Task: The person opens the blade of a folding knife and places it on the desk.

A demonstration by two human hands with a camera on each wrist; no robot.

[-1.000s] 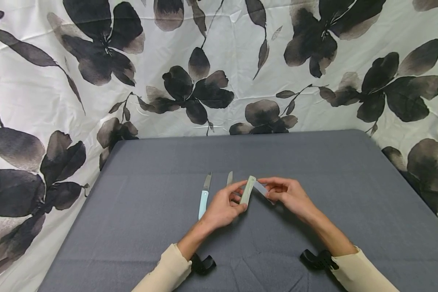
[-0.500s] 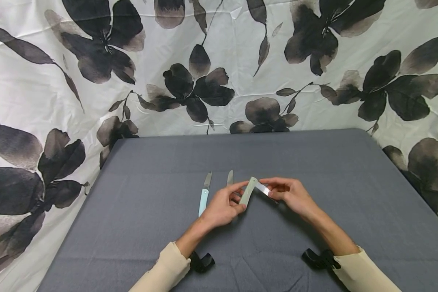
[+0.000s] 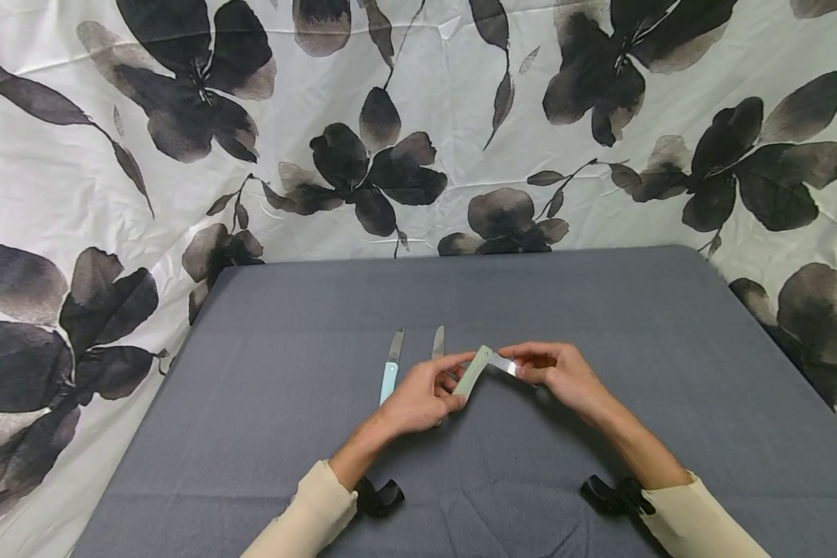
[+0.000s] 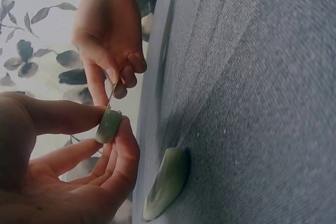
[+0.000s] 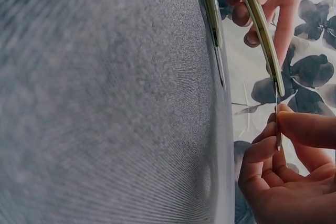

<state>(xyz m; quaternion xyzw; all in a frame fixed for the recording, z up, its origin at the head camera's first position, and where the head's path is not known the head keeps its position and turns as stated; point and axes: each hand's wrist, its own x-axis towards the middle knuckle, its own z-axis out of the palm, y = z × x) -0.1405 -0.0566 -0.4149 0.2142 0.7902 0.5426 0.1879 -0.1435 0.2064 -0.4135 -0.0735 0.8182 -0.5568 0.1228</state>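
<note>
A folding knife with a pale green handle (image 3: 472, 373) is held above the table between both hands, its blade (image 3: 504, 363) partly swung out at an angle. My left hand (image 3: 420, 397) grips the handle between thumb and fingers. With thumb and fingers, my right hand (image 3: 561, 378) pinches the blade, covering its tip in the head view. Left of them lies an unfolded knife with a light blue handle (image 3: 389, 378), its lower end hidden by my left hand. Another unfolded knife (image 3: 438, 341) lies beside it; its green handle (image 4: 167, 184) shows in the left wrist view.
A grey cloth-covered table (image 3: 642, 310) lies under everything. Behind it hangs a white fabric backdrop (image 3: 460, 101) with dark flowers. Black wrist mounts (image 3: 380, 497) stick out by both cream sleeves.
The blade has swung further out from the green handle, widening the angle between them. My left hand has shifted slightly left and down, my right hand slightly right.
</note>
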